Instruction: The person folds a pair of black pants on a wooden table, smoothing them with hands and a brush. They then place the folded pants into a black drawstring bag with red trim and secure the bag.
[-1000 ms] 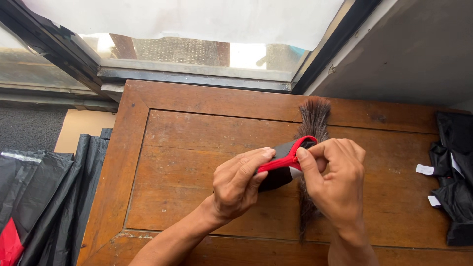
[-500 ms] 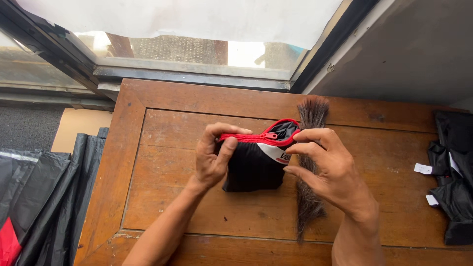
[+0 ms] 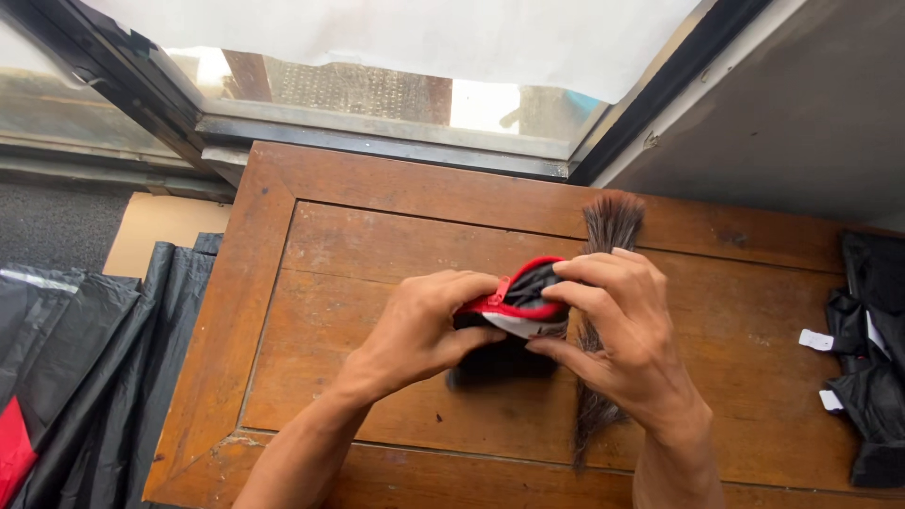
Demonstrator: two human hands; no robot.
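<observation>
Both of my hands hold a small black fabric piece with a red edge [image 3: 520, 300] above a brown wooden table [image 3: 320, 283]. My left hand [image 3: 419, 325] grips its left end, thumb and fingers closed on the red rim. My right hand [image 3: 617, 325] pinches its right end, fingers over the top and thumb beneath. A white patch shows under the red edge. A long tuft of dark hair [image 3: 608, 226] lies on the table beneath my right hand, partly hidden by it.
A window with a dark frame [image 3: 377, 141] runs behind the table. Black plastic bags [image 3: 85, 358] lie on the floor at left. More black fabric pieces with white tags [image 3: 867, 349] sit at the table's right end.
The fabric piece was stretched wide between my hands half a second ago; now my hands have come together and it is bunched up small.
</observation>
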